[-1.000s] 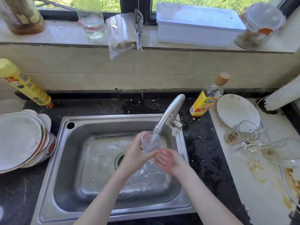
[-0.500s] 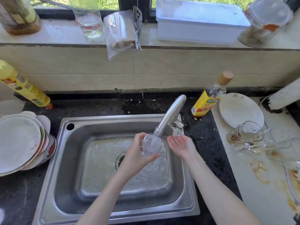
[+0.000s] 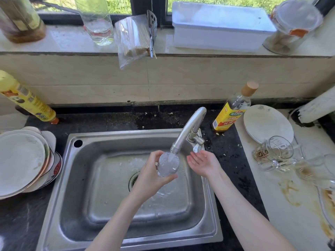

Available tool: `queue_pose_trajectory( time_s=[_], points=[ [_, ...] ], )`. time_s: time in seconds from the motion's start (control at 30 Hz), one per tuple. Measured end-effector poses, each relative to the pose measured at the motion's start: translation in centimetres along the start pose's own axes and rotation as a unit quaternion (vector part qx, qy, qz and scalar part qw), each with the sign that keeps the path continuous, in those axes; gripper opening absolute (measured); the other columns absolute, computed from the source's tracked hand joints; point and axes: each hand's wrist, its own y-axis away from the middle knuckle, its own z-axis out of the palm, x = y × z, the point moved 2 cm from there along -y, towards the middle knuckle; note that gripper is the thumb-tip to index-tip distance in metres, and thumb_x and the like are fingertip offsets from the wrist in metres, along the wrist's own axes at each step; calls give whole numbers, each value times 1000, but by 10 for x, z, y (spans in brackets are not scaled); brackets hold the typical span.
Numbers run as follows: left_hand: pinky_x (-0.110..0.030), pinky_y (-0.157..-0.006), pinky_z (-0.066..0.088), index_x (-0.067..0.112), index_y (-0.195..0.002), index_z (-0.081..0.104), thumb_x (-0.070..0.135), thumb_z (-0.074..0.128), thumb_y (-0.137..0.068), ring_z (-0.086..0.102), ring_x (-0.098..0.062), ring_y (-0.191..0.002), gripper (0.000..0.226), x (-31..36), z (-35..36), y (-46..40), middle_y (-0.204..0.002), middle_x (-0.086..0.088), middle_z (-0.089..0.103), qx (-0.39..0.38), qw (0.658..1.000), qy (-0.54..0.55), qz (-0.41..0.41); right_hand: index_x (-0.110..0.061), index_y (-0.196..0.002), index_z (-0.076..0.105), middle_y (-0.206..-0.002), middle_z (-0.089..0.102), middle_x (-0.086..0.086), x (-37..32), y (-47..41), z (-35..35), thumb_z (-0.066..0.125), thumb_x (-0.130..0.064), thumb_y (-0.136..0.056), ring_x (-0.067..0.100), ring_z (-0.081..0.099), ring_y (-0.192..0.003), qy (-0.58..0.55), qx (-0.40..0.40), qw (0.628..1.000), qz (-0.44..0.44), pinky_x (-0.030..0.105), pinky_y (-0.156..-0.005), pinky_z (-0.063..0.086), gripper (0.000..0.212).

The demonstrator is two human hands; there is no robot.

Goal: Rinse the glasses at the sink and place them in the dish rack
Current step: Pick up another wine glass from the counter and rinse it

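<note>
The left hand grips a clear drinking glass at its two o'clock; foaming water blurs the glass's rim. The right hand is loose.

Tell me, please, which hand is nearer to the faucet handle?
The right hand. It is open, palm up, just below the faucet handle, not touching it as far as I can see. The left hand is further left, holding the glass under the spout.
</note>
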Motion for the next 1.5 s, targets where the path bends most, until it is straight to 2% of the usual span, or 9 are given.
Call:
queue_pose_trajectory(
  time_s=[0.17,0.43,0.57,0.73,0.87,1.0,1.13,1.33,1.5],
  points=[
    [-9,-79,41,33,-113,41,27,82,-66,51,5,-98,63,7,-4,-3,-109,23,52,0,1000,3,-3,8,-130,43,-122,54,19,-28,12,4,46,-17,-96,27,47,-125,-36,-40,998,10,35,-98,41,41],
    [-10,-76,42,31,-113,42,23,79,-69,52,6,-95,58,21,-10,-9,-107,17,56,-2,1000,1,5,12,-132,37,-129,46,25,-58,10,9,52,-27,-94,32,48,-116,-58,-69,996,3,38,-84,46,57],
    [-3,-68,40,23,-115,42,15,78,-71,54,5,-89,58,22,-8,-7,-104,14,57,24,999,34,-11,3,-111,54,-114,55,16,-31,25,5,49,-25,-95,30,55,-102,88,-75,993,-10,37,-84,48,32],
    [-10,-78,44,23,-115,45,12,78,-70,54,0,-100,57,16,-4,-4,-113,6,51,60,997,45,-13,-2,-94,64,-89,65,10,37,44,-20,59,-22,-84,23,60,-80,282,-77,950,111,29,-66,48,23],
    [-19,-87,45,28,-114,45,21,79,-67,49,0,-106,58,15,-2,1,-113,12,45,79,996,47,-5,0,-95,67,-88,67,11,68,42,-17,61,-30,-90,23,62,-77,228,-70,958,157,26,-56,49,31],
    [-26,-91,46,24,-119,48,19,79,-69,47,2,-110,58,13,1,7,-115,21,45,73,996,48,10,-8,-92,64,-87,66,9,73,42,-2,65,-19,-86,22,59,-76,146,-71,973,162,28,-59,52,13],
    [-17,-85,43,36,-104,45,19,79,-69,49,5,-99,52,9,1,9,-107,14,50,51,999,4,17,-7,-82,60,-89,64,12,67,43,-1,61,-13,-88,24,59,-82,94,-60,986,127,36,-79,47,9],
    [-9,-73,40,25,-113,38,28,76,-73,50,-2,-91,55,2,1,14,-100,13,50,2,998,-54,-33,-8,-83,59,-87,63,10,48,45,-7,56,-21,-93,23,59,-80,140,-45,989,23,34,-66,48,17],
    [-20,-89,36,21,-126,37,35,71,-77,46,-8,-106,61,0,4,12,-113,9,46,-43,990,-118,-58,-10,-90,62,-81,65,5,38,47,-12,58,-23,-93,19,62,-78,230,-57,966,-106,29,-66,50,13]
  ],
)
